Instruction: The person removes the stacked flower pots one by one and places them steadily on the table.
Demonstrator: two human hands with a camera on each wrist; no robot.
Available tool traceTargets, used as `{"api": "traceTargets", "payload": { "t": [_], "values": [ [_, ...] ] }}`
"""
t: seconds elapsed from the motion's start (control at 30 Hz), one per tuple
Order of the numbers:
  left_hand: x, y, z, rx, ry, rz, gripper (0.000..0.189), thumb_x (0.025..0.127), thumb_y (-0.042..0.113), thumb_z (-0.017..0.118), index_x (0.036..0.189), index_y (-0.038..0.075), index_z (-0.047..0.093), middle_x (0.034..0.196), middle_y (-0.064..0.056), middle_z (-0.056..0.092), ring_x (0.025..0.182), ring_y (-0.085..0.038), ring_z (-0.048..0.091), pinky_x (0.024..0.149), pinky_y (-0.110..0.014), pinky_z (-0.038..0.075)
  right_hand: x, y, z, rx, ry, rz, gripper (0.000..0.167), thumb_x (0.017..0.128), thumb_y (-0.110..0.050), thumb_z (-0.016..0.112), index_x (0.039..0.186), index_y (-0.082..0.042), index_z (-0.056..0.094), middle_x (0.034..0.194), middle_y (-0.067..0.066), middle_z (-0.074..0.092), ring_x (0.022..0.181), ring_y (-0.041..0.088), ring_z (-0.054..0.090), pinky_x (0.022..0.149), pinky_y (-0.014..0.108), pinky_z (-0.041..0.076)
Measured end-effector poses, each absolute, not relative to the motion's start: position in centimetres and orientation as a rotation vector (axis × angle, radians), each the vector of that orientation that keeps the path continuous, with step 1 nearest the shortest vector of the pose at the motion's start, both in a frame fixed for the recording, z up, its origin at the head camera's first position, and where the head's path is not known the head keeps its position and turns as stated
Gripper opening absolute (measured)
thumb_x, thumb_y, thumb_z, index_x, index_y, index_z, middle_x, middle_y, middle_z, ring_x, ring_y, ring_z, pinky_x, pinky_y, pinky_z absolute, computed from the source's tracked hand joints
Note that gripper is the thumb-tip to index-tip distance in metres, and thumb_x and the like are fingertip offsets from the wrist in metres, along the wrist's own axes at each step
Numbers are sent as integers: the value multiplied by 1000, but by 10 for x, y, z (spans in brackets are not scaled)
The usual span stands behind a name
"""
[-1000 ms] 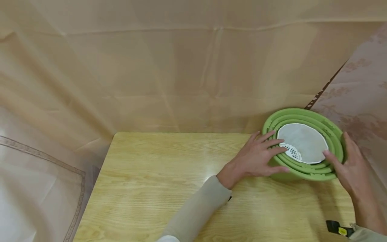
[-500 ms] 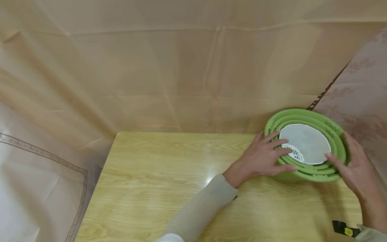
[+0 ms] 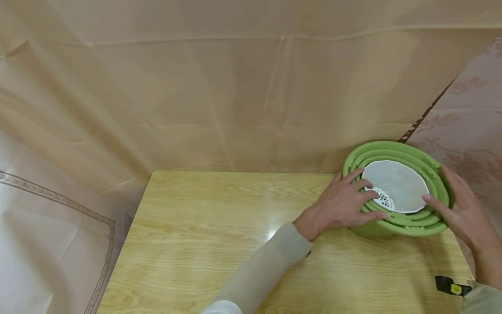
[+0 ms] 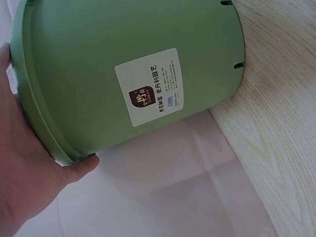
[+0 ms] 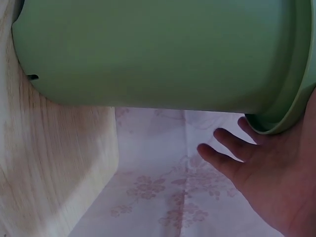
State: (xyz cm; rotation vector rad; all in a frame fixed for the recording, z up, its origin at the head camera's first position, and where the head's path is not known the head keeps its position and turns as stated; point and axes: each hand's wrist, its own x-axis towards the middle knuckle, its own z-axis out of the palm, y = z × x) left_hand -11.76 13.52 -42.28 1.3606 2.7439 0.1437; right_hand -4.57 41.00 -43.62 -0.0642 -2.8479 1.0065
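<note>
A stack of nested green plastic flowerpots [image 3: 396, 224] stands upright at the table's right end. Inside it lies a round whitish mesh disc [image 3: 400, 185], with a small patch of white lattice at its left edge. My left hand [image 3: 339, 205] grips the left side of the stack, fingers bent over the inner rims and thumb at the near rim. My right hand [image 3: 464, 209] holds the right side, thumb hooked over the rim. In the right wrist view its fingers [image 5: 224, 160] spread below the rim outside. A white paper label [image 4: 150, 88] shows on the outer wall in the left wrist view.
The wood-grain table [image 3: 204, 218] stretches to the left of the pots. A beige cloth [image 3: 235, 100] hangs behind it, and a pink floral cloth [image 3: 470, 144] drapes down at the right, close to the pots.
The pots shift slightly right in the head view. My left fingers have bent a little more over the inner rims; both hands keep their places at the stack's sides.
</note>
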Motion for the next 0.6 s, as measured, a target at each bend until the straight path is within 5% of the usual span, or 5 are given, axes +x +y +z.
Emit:
{"api": "traceTargets", "payload": {
  "t": [0.6],
  "values": [
    [-114,133,-419,1387,2806,187,58,95,74,31,133,38,54,144,16,47,152,-28,10,115,-55,29,-46,403,-439,-88,-2874,981,80,101,-26,54,160,-18,-1,164,23,-4,145,54,-3,108,78,-2]
  ]
}}
